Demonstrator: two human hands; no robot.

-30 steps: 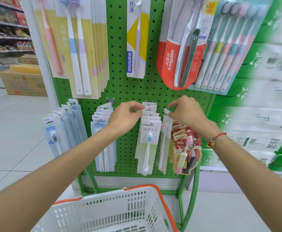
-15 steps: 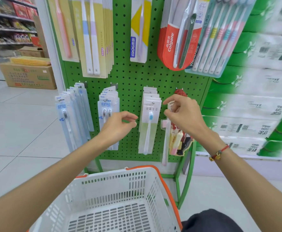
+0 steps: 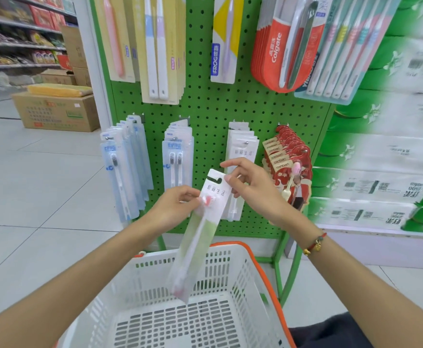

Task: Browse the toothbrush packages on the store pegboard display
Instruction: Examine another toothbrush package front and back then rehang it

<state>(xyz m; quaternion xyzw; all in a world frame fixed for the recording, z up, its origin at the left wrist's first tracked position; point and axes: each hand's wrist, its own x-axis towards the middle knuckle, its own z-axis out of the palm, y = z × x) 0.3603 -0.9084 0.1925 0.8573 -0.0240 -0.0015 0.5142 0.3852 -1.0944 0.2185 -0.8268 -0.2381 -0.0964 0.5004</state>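
Note:
A green pegboard (image 3: 218, 106) carries hanging toothbrush packages. Off its hook, a white-and-green package with a pink-headed toothbrush (image 3: 200, 234) hangs tilted above the basket. My right hand (image 3: 250, 189) pinches its top edge with thumb and fingers. My left hand (image 3: 175, 207) pinches its left side near the brush head. Behind my hands the same white packages (image 3: 243, 146) stay on their hook. Blue packages (image 3: 125, 167) and twin-brush packages (image 3: 178, 156) hang to the left, red packages (image 3: 288, 156) to the right.
A white shopping basket (image 3: 245, 280) with an orange rim stands below my hands. Larger toothbrush packs, among them a red Colgate one (image 3: 275, 51), hang on the upper pegboard. Green-and-white tissue packs (image 3: 381, 151) are stacked to the right. A cardboard box (image 3: 55, 111) sits on the tiled floor at left.
My right hand has pulled one white-and-green package off its hook and lowered it. My left hand has come over and taken hold of its side. The view has tilted down.

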